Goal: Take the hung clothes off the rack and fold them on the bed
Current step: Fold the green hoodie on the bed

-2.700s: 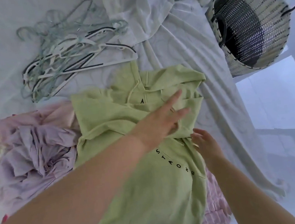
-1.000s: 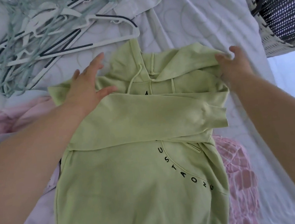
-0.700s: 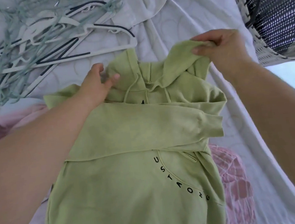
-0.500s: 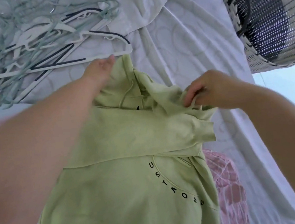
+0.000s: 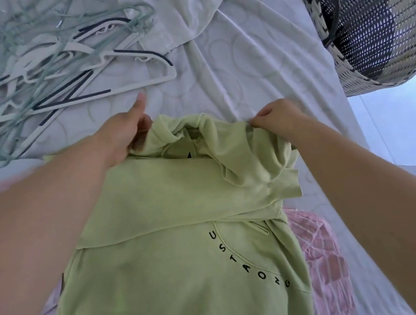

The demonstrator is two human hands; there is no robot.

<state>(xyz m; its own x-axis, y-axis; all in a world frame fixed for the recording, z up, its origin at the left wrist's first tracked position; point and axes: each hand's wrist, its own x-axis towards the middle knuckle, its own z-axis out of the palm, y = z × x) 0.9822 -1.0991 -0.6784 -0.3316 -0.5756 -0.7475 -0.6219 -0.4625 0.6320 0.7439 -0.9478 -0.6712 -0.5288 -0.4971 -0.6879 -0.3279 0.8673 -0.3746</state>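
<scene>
Left grip and right grip each pinch the hoodie at its hood; an uneven pull could drag the folded sleeve just below them askew

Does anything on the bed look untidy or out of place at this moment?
Yes. The hangers lie in a tangled heap at the bed's far left, not stacked. A pink garment lies partly under the green hoodie being folded.
</scene>
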